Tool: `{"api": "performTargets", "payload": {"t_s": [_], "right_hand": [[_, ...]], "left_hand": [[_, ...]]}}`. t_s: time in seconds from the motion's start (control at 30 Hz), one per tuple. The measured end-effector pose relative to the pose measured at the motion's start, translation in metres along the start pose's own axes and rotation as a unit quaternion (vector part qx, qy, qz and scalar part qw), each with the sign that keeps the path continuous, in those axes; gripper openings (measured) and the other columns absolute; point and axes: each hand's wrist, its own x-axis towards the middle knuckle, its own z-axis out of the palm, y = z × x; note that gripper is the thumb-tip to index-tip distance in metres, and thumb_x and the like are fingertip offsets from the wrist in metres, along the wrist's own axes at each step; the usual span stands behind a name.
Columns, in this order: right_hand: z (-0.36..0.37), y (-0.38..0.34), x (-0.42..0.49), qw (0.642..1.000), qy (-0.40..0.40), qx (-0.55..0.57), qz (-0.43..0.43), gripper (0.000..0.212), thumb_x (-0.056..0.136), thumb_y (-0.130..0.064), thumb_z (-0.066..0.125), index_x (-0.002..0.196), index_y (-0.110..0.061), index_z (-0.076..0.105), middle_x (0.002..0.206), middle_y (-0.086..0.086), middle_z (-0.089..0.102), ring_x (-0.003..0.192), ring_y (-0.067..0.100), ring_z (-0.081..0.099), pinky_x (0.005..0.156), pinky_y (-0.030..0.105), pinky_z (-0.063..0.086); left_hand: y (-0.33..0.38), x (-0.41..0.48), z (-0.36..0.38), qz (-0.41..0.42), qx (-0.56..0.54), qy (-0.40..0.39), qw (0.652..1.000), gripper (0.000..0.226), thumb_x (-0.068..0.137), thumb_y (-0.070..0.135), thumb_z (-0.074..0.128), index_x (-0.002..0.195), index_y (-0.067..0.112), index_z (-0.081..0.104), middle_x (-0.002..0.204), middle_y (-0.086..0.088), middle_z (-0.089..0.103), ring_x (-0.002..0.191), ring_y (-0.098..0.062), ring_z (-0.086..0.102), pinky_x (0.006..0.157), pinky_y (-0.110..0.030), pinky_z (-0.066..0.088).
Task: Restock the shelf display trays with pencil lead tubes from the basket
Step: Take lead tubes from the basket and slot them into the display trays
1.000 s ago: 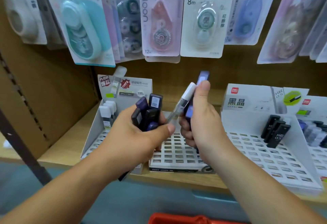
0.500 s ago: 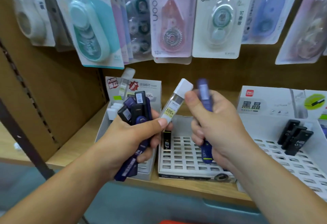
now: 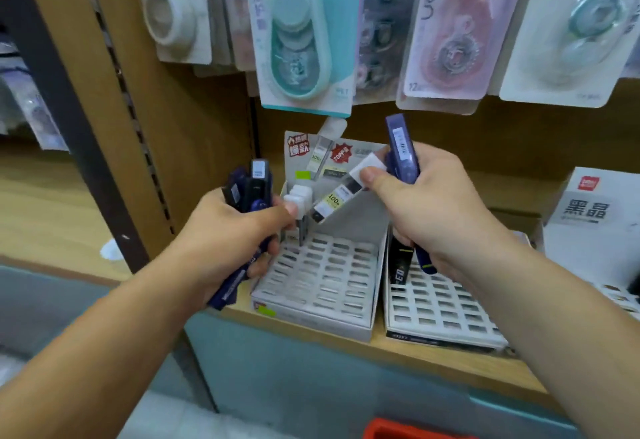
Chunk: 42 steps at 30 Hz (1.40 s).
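My left hand (image 3: 227, 237) grips a bundle of dark blue and black lead tubes (image 3: 247, 189) in front of the left white display tray (image 3: 322, 275). My right hand (image 3: 429, 210) holds a purple tube (image 3: 401, 151) and a black tube (image 3: 398, 265) in its fingers, while the thumb pinches a clear white-capped tube (image 3: 337, 196) tilted down over the left tray. A few white-capped tubes (image 3: 298, 197) stand in that tray's back left corner. The middle tray (image 3: 440, 314) lies under my right hand. The red basket's rim (image 3: 408, 431) shows at the bottom edge.
Correction tape packs (image 3: 301, 33) hang on the back panel above the trays. A white display box (image 3: 595, 210) stands at the right. The trays sit on a wooden shelf (image 3: 433, 362), and a dark metal upright (image 3: 65, 92) runs down the left side.
The view has swung left. My right hand carried the clear white-capped tube left and down, over the left tray. My left hand still holds its bundle.
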Motion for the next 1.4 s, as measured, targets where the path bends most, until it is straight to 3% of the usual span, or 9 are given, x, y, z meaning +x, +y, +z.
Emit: {"api": "performTargets", "payload": {"t_s": [0.07,0.17,0.37,0.57,0.8,0.93,1.17,1.3,1.4], "right_hand": [[0.013,-0.001,0.002,0.998,-0.004,-0.047,-0.051,0.017,0.092,-0.021,0.078,0.084,-0.019,0.063,0.069,-0.009,0.053,0.055,0.0,0.048,0.055,0.009,0.037],[0.032,-0.002,0.004,0.991,-0.049,-0.098,-0.08,0.02,0.088,-0.02,0.081,0.085,-0.026,0.062,0.074,-0.012,0.059,0.063,-0.007,0.054,0.059,0.006,0.038],[0.058,0.008,0.008,0.981,-0.071,-0.17,-0.069,0.023,0.088,-0.027,0.082,0.093,-0.033,0.06,0.086,-0.01,0.064,0.083,0.012,0.063,0.075,0.031,0.052],[0.065,0.004,0.01,0.979,-0.085,-0.169,-0.075,0.022,0.087,-0.026,0.082,0.089,-0.032,0.061,0.089,-0.009,0.065,0.085,0.009,0.063,0.074,0.027,0.049],[0.061,0.0,0.003,0.973,-0.117,-0.182,-0.074,0.022,0.09,-0.023,0.08,0.094,-0.032,0.06,0.097,-0.007,0.066,0.091,0.011,0.063,0.078,0.028,0.049],[0.065,0.007,0.004,0.979,-0.096,-0.172,-0.053,0.025,0.091,-0.022,0.079,0.09,-0.032,0.056,0.091,-0.012,0.063,0.083,0.004,0.06,0.07,0.023,0.045],[0.067,0.006,0.007,0.953,-0.126,-0.265,-0.073,0.021,0.093,-0.035,0.075,0.08,-0.033,0.058,0.077,-0.006,0.064,0.077,0.015,0.063,0.076,0.043,0.056],[0.054,-0.004,0.008,0.98,-0.112,-0.156,-0.051,0.015,0.096,-0.037,0.07,0.091,-0.024,0.067,0.074,0.0,0.064,0.061,0.01,0.058,0.059,0.029,0.045],[0.036,-0.009,-0.001,0.985,-0.113,0.084,0.102,0.028,0.096,-0.044,0.067,0.1,-0.016,0.066,0.065,0.002,0.051,0.042,0.012,0.039,0.042,0.025,0.033]], "left_hand": [[-0.002,0.003,-0.014,-0.009,0.02,0.025,0.999,0.022,0.094,0.019,0.075,0.097,0.0,0.065,0.067,-0.018,0.054,0.041,-0.02,0.041,0.038,-0.025,0.034],[-0.011,0.006,-0.023,-0.025,0.063,0.028,0.997,0.017,0.092,0.017,0.076,0.09,0.006,0.064,0.062,-0.015,0.054,0.042,-0.022,0.042,0.038,-0.025,0.035],[-0.033,0.008,-0.023,-0.05,0.115,0.023,0.992,0.024,0.093,0.023,0.077,0.092,0.004,0.062,0.058,-0.011,0.057,0.039,-0.021,0.042,0.039,-0.026,0.036],[-0.032,0.007,-0.025,-0.084,0.097,-0.02,0.992,0.017,0.093,0.022,0.075,0.09,0.01,0.063,0.062,-0.012,0.055,0.041,-0.021,0.041,0.042,-0.026,0.036],[-0.03,0.005,-0.026,-0.089,0.087,-0.033,0.992,0.029,0.093,0.02,0.075,0.107,-0.001,0.061,0.067,-0.013,0.057,0.045,-0.021,0.042,0.044,-0.027,0.037],[-0.029,0.006,-0.027,-0.09,0.09,-0.036,0.991,0.029,0.093,0.017,0.075,0.109,-0.002,0.06,0.067,-0.014,0.057,0.045,-0.021,0.043,0.045,-0.028,0.038],[-0.024,0.006,-0.027,-0.075,0.07,-0.044,0.994,0.015,0.092,0.013,0.076,0.098,0.006,0.065,0.066,-0.015,0.054,0.041,-0.019,0.041,0.04,-0.025,0.036],[-0.011,0.005,-0.026,-0.045,0.032,-0.096,0.994,0.015,0.092,0.013,0.075,0.096,0.007,0.062,0.066,-0.015,0.054,0.042,-0.02,0.041,0.04,-0.025,0.035],[-0.003,0.003,-0.018,-0.04,-0.013,-0.121,0.992,0.014,0.093,0.011,0.074,0.094,0.008,0.06,0.065,-0.016,0.051,0.039,-0.018,0.04,0.037,-0.024,0.034]]}}
